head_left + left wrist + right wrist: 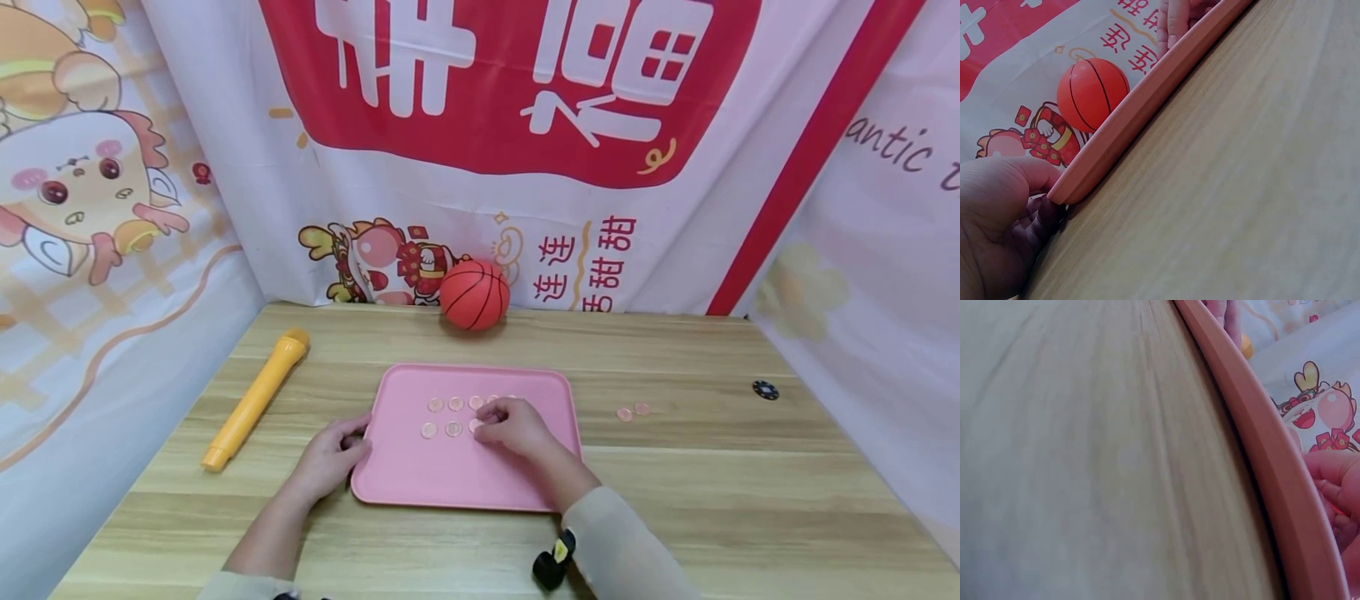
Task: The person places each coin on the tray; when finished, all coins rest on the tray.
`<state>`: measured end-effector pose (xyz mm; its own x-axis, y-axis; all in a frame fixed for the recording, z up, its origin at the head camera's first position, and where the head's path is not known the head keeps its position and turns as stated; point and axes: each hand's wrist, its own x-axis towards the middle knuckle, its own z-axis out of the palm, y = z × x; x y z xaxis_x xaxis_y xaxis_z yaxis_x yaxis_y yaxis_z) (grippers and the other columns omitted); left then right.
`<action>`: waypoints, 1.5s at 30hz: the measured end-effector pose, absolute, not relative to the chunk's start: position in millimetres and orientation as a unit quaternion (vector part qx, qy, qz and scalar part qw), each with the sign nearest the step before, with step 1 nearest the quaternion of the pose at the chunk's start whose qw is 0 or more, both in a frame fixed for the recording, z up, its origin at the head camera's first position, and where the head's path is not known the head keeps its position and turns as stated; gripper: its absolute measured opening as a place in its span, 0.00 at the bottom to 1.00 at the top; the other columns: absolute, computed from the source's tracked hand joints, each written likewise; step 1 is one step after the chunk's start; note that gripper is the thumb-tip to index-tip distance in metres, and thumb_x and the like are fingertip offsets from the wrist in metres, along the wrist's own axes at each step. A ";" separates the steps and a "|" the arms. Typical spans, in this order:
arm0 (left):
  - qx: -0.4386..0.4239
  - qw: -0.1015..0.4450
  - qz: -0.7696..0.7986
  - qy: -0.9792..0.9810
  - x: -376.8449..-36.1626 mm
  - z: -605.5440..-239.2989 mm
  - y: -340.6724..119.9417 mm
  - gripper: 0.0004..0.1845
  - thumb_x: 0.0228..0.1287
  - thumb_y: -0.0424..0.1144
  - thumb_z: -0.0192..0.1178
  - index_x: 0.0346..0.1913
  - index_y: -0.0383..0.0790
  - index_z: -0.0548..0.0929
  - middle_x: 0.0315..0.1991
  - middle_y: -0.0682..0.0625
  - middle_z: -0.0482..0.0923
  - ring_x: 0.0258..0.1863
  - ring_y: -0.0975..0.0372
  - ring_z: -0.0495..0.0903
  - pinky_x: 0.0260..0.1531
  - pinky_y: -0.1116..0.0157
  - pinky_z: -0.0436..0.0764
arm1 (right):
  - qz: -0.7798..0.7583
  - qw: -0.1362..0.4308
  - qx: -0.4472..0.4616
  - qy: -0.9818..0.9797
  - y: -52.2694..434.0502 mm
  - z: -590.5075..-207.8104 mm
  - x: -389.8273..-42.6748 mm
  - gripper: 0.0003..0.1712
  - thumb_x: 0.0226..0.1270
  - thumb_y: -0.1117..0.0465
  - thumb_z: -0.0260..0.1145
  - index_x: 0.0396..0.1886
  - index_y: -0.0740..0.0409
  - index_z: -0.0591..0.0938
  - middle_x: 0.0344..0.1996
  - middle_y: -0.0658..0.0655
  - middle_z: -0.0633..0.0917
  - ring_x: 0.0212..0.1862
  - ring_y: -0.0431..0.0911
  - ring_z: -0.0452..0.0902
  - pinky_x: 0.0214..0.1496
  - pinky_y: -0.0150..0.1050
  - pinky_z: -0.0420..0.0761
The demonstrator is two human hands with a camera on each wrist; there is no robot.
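A pink tray lies flat on the wooden table. My left hand grips its left edge; in the left wrist view the thumb and fingers hold the tray's corner. Two rows of copper coins lie on the tray, several in the far row. Over the right part of these rows, my right hand has thumb and forefinger on a coin at the end of the near row, seemingly pinching it. The hand partly covers the coins there. The tray's side hides most of this hand in the right wrist view.
Two more coins lie on the table right of the tray. Farther right is a black-and-white poker chip. A yellow toy microphone lies at the left. The orange ball sits at the back against the printed cloth.
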<state>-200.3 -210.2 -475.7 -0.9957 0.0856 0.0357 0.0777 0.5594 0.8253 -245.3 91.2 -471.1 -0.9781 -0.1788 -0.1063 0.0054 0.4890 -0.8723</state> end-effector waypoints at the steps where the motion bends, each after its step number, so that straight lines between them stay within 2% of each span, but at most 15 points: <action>1: 0.046 0.004 0.468 0.882 -200.1 -475.7 -210.2 0.25 0.64 0.32 0.61 0.63 0.27 0.74 0.49 0.37 0.79 0.41 0.64 0.75 0.41 0.72 0.75 | -0.511 0.092 -0.054 0.853 92.7 -471.8 -245.1 0.16 0.52 0.64 0.75 0.42 0.60 0.86 0.32 0.53 0.83 0.33 0.40 0.74 0.36 0.32 0.77; 7: 0.041 0.010 0.470 0.882 -201.5 -476.7 -210.7 0.25 0.64 0.31 0.60 0.63 0.27 0.74 0.50 0.38 0.79 0.40 0.65 0.75 0.41 0.73 0.76 | -0.549 0.086 -0.054 0.830 105.3 -469.9 -243.5 0.17 0.56 0.65 0.72 0.47 0.62 0.85 0.30 0.56 0.83 0.25 0.41 0.75 0.27 0.33 0.78; 13: 0.038 0.013 0.471 0.881 -202.3 -476.7 -210.7 0.25 0.64 0.31 0.60 0.64 0.27 0.74 0.48 0.39 0.78 0.40 0.64 0.75 0.40 0.72 0.75 | -0.554 0.048 -0.045 0.830 125.2 -462.2 -243.3 0.18 0.56 0.66 0.72 0.48 0.64 0.84 0.31 0.57 0.84 0.26 0.40 0.74 0.26 0.31 0.76; 20: 0.036 0.015 0.471 0.881 -201.9 -476.0 -210.5 0.26 0.65 0.32 0.61 0.65 0.28 0.73 0.48 0.39 0.78 0.41 0.64 0.74 0.41 0.72 0.75 | -0.558 0.015 0.008 0.830 157.6 -456.1 -243.1 0.19 0.57 0.64 0.72 0.50 0.64 0.84 0.33 0.55 0.83 0.30 0.40 0.73 0.29 0.32 0.76; 24: 0.036 0.016 0.472 0.880 -202.1 -476.3 -210.5 0.26 0.65 0.32 0.61 0.65 0.28 0.73 0.50 0.39 0.78 0.41 0.64 0.75 0.41 0.73 0.75 | -0.588 0.012 0.043 0.808 177.4 -452.8 -240.7 0.21 0.59 0.66 0.70 0.53 0.67 0.81 0.34 0.54 0.81 0.29 0.40 0.71 0.26 0.32 0.75; 31: 0.036 0.014 0.471 0.881 -202.8 -476.9 -210.1 0.26 0.65 0.32 0.61 0.64 0.28 0.73 0.49 0.39 0.78 0.41 0.64 0.75 0.41 0.72 0.76 | -0.567 -0.008 0.043 0.823 217.4 -448.6 -235.8 0.23 0.63 0.65 0.67 0.57 0.70 0.78 0.35 0.52 0.80 0.30 0.38 0.72 0.30 0.30 0.75; 36: 0.037 0.014 0.470 0.882 -202.7 -476.3 -210.1 0.25 0.65 0.32 0.61 0.65 0.28 0.73 0.48 0.39 0.78 0.41 0.64 0.74 0.41 0.72 0.75 | -0.580 0.003 0.071 0.812 241.7 -456.7 -236.5 0.25 0.66 0.64 0.65 0.61 0.69 0.75 0.35 0.49 0.78 0.31 0.39 0.73 0.31 0.31 0.78; 45: 0.033 0.018 0.468 0.883 -201.9 -475.9 -210.2 0.26 0.65 0.33 0.61 0.65 0.29 0.73 0.48 0.40 0.78 0.41 0.63 0.74 0.41 0.72 0.75 | -0.524 0.002 0.091 0.847 270.3 -463.8 -232.4 0.27 0.67 0.58 0.66 0.61 0.68 0.76 0.37 0.51 0.80 0.32 0.36 0.73 0.33 0.29 0.77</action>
